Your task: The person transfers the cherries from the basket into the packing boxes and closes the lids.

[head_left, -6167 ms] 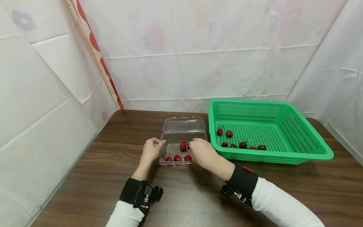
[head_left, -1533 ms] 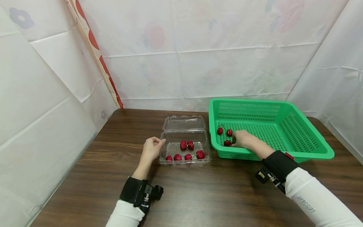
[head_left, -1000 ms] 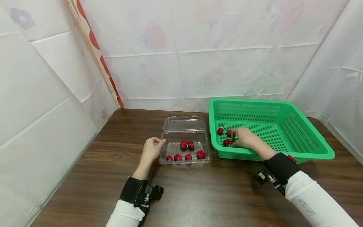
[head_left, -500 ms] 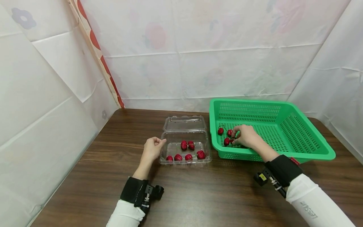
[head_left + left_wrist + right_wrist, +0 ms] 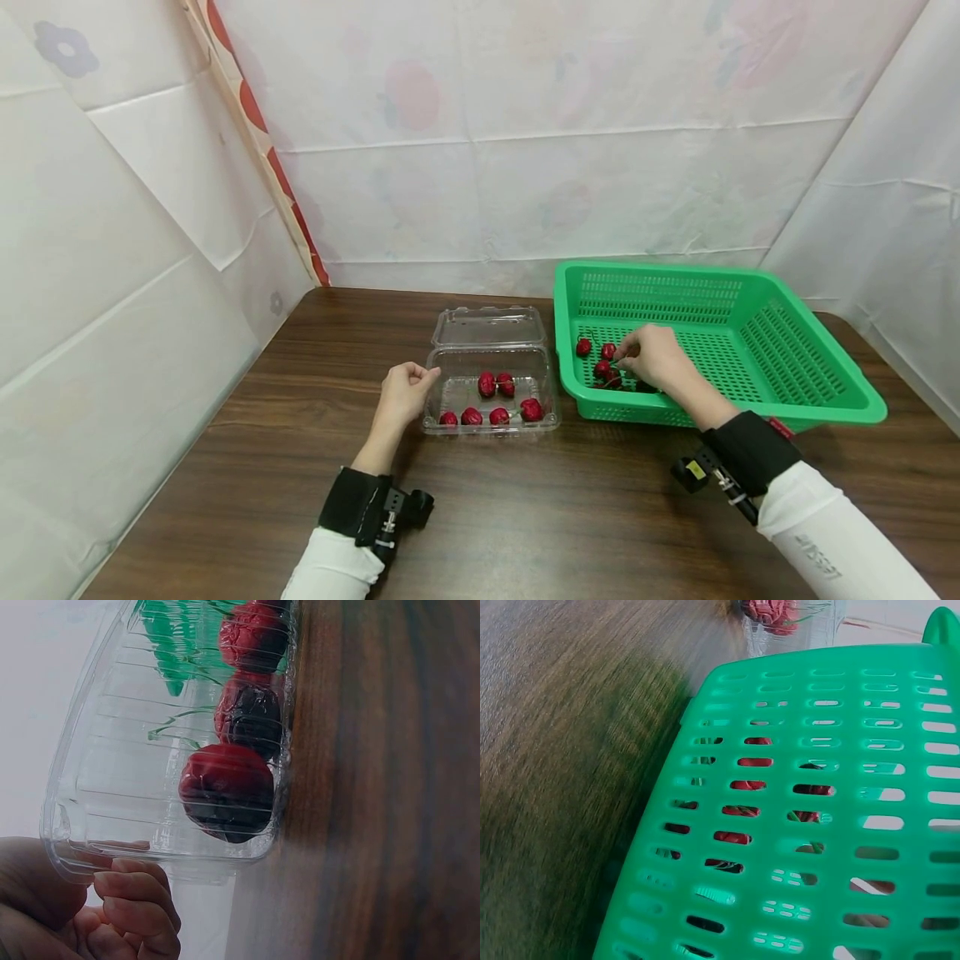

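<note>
Clear plastic box (image 5: 459, 393), lid (image 5: 487, 328) open on far side, stands on brown table (image 5: 525, 517). Left hand (image 5: 405, 390) pinches its left rim. 6 red cherries (image 5: 487, 384) inside: 2 mid-floor, 4 along near side. Right hand (image 5: 652, 360), in left part of green basket (image 5: 817, 414), seems to pinch 1 cherry (image 5: 602, 369) by its stem; basket wall blocks right wrist view. Cherry probably light, slick, soft-fleshed, easily bruised: stem best hold, else gentle fingertips on sides. Box likely thin, flexible, slides easily; rim suits pinch.
</note>
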{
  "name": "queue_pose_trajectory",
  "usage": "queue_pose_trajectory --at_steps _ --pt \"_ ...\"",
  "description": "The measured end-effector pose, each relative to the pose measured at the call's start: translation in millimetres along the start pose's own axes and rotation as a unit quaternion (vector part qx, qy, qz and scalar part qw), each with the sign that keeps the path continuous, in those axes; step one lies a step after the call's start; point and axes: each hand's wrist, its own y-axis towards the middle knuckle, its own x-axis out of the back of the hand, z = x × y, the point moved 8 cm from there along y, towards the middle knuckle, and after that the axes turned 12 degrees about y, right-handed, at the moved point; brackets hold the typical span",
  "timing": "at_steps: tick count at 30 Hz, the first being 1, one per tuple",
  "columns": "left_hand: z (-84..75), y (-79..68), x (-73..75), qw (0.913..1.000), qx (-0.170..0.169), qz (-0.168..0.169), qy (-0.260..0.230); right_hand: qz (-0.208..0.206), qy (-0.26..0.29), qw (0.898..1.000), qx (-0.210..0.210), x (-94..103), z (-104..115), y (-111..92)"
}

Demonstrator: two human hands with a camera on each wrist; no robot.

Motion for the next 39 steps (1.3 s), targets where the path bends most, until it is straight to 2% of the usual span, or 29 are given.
queue_pose_trajectory --at_steps 13,29,39 --pt "0.6 0.8 -0.4 1.0 0.001 -0.004 -0.001 -0.045 -0.002 0.998 0.039 12.0 8.1 -11.4" --pt "-0.3 -0.5 0.4 1.0 -0.001 -0.003 -0.004 -0.091 0.055 0.992 0.063 35.8 16.9 -33.3" --pt "1.1 0.1 -0.1 1.0 0.006 -0.003 -0.002 -0.133 0.078 0.984 0.092 45.7 31.6 -44.3"
